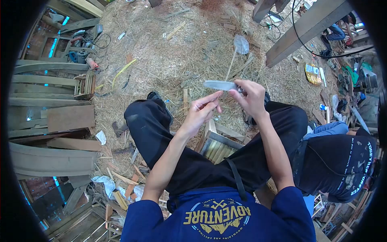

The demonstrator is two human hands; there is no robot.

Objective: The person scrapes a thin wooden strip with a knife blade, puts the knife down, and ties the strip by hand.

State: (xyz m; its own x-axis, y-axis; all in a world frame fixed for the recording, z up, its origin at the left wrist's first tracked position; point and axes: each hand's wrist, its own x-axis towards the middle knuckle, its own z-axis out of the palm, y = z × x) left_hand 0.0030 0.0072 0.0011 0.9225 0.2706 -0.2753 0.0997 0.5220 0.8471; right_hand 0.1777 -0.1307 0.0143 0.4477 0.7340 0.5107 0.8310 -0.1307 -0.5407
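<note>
A knife with a broad, pale grey blade (219, 85) is gripped in my right hand (252, 97), its blade pointing left and its handle mostly hidden by the fingers. Just below the blade, my left hand (200, 115) is closed in a pinch with the index finger reaching toward the knife. Something thin and reddish shows at its fingertips, too small to name. Both hands are over the gap between my knees. Beneath them, between my legs, is a wooden slatted stool or crate (219, 150).
Straw and wood shavings (161, 52) cover the ground, with scattered scraps. Curved timber pieces (52, 157) line the left side near power tools (80, 54). A wooden post (308, 34) slants at upper right. Another person in a black shirt (338, 165) is close on my right.
</note>
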